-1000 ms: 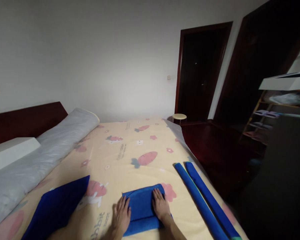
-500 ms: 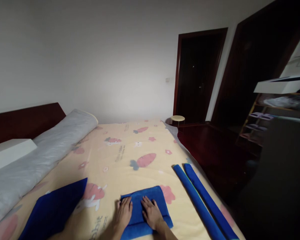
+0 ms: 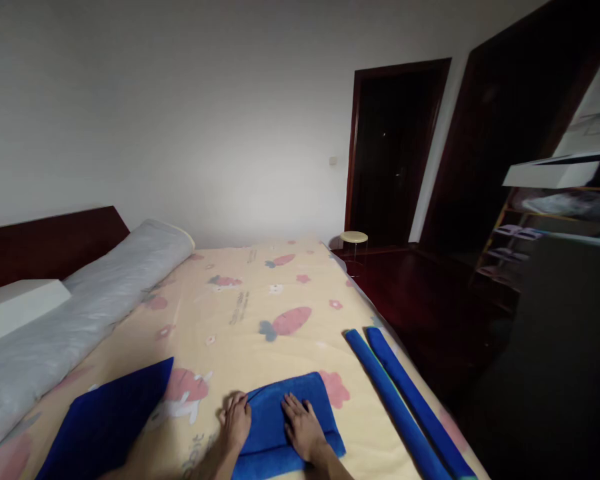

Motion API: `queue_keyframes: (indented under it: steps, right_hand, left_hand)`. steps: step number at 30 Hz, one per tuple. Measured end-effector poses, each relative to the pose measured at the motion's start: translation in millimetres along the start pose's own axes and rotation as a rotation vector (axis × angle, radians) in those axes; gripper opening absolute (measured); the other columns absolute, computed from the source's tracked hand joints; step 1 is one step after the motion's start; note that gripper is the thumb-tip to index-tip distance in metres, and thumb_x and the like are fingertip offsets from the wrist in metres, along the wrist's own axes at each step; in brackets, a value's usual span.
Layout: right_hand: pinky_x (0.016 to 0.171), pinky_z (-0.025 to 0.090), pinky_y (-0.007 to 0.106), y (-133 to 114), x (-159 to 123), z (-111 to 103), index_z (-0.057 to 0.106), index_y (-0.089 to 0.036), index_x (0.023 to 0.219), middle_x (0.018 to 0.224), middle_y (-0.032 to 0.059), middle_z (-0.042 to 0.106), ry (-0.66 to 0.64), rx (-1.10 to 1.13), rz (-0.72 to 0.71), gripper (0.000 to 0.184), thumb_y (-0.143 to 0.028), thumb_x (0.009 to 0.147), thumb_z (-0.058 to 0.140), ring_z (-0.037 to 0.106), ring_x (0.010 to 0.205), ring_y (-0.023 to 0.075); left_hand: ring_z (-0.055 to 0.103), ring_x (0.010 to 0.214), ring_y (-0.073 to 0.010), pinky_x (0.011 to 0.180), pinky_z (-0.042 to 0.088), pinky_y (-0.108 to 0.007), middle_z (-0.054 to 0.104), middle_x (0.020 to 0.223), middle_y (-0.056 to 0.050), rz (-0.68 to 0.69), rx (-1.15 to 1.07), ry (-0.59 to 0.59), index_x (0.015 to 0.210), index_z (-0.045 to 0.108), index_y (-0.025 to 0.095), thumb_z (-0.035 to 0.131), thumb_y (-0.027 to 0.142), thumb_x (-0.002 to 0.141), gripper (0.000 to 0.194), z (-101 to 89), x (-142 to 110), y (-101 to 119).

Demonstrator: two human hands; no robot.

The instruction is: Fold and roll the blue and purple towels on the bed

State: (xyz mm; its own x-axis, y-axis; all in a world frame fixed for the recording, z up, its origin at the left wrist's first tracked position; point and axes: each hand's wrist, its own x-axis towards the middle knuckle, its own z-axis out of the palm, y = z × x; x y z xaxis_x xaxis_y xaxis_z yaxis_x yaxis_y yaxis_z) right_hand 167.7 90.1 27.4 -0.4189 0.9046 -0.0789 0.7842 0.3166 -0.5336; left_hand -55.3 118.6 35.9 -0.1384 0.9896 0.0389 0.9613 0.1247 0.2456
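A partly folded blue towel lies on the bed right in front of me, with a crease across its near part. My right hand rests palm down on its middle, fingers stretched out. At the towel's left edge, my left hand has its fingers curled together around the border; the fingertips are partly hidden. A darker blue cloth lies flat to the left, partly behind my left forearm. Along the right side of the bed are two long, narrow blue strips of cloth, side by side.
The bed has a cream sheet printed with carrots and rabbits. A grey rolled bedding piece and a white box lie by the dark headboard. Beyond the bed are a round stool, a door and a shoe rack.
My left hand has shifted a little to the left with the towel's left edge, its fingers more curled. My right hand has stayed flat on the towel.
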Motion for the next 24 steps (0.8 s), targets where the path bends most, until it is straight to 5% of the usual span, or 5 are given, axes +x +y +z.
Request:
queue_keyframes:
  steps: [13,17,20,24]
  right_hand:
    - [0.117,0.015,0.053,7.4,1.9,8.8,0.033,-0.025,0.149,0.156,0.0058,0.027,0.043,0.006,-0.030,0.058,-0.034,0.092,0.039,0.020,0.145,0.0256]
    - [0.117,0.014,0.052,2.2,3.2,9.1,0.034,-0.023,0.149,0.156,0.0084,0.026,0.082,-0.016,-0.076,0.058,-0.031,0.091,0.040,0.020,0.145,0.0267]
    - [0.118,0.014,0.050,-5.5,8.0,7.8,0.030,-0.024,0.150,0.157,0.0068,0.022,0.075,-0.019,-0.163,0.060,-0.029,0.091,0.040,0.019,0.145,0.0250]
    - [0.116,0.019,0.052,-2.5,14.4,1.7,0.030,-0.026,0.150,0.156,0.0052,0.025,0.022,-0.034,-0.138,0.059,-0.034,0.092,0.039,0.023,0.144,0.0250]
  left_hand:
    - [0.028,0.144,-0.0224,0.106,0.036,-0.048,0.027,0.159,-0.011,-0.107,0.116,-0.001,0.146,0.034,0.021,0.029,0.029,0.095,0.052,10.4,4.1,-2.5]
    - [0.021,0.147,-0.0198,0.114,0.028,-0.047,0.024,0.160,-0.005,0.183,0.113,0.155,0.149,0.026,0.025,0.024,0.024,0.094,0.055,14.6,-7.8,5.3]
    - [0.022,0.147,-0.0166,0.118,0.023,-0.041,0.026,0.159,0.000,0.461,0.070,-0.027,0.150,0.023,0.028,0.023,0.023,0.094,0.056,20.1,-16.2,20.6]
    - [0.021,0.147,-0.0186,0.119,0.021,-0.044,0.022,0.159,-0.001,0.399,0.084,-0.262,0.150,0.020,0.026,0.023,0.035,0.094,0.057,23.4,-20.3,31.1]
